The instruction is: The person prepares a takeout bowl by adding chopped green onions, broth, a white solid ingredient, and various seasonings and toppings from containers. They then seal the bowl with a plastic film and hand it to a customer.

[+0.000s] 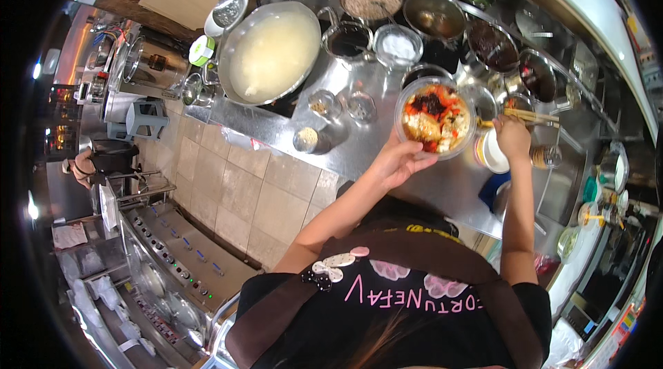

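Note:
My left hand point(401, 159) holds a clear round plastic bowl point(398, 123) from its near side, above the steel counter. Inside the bowl lies food point(435, 123) in white and orange-red pieces, with dark sauce and a light brown paste on top. To the right, my right hand point(514, 138) has its fingers curled beside a yellow-brown handle point(485, 123). Wooden chopsticks point(533, 116) lie just past its knuckles. Whether the fingers grip the handle cannot be made out. Below the hand sits a white paper cup point(494, 151), tipped on its side.
A large steel pan point(269, 53) of pale cloudy liquid stands at the left. Behind the bowl are a dark sauce pot point(348, 42), a bowl of white powder point(398, 45) and several sauce bowls. Shaker jars point(309, 140) stand near the front edge. Another person point(80, 168) is far left.

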Action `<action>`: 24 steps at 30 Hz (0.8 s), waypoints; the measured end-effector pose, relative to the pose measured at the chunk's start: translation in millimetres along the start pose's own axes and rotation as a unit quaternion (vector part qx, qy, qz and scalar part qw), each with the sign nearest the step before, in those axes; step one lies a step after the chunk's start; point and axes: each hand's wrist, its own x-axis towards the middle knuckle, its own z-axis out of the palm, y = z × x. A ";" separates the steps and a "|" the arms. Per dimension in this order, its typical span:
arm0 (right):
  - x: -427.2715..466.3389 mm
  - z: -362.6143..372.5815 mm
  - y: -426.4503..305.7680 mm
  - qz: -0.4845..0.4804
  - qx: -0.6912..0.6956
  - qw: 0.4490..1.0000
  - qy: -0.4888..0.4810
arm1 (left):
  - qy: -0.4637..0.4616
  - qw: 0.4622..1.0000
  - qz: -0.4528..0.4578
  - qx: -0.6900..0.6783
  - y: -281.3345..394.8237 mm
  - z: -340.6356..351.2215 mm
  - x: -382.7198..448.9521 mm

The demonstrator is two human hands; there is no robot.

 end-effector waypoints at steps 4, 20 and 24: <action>50.6 -33.7 -36.4 -0.007 0.000 0.978 0.208 | 0.010 1.000 0.004 -0.018 40.5 -5.3 -8.5; 317.4 -42.1 -113.9 0.078 -0.140 0.987 -0.022 | 0.058 0.996 0.061 0.004 289.4 -55.9 1.0; 286.5 -87.1 -172.8 0.136 -0.156 0.965 0.162 | 0.028 0.997 0.072 -0.018 341.3 -77.4 31.2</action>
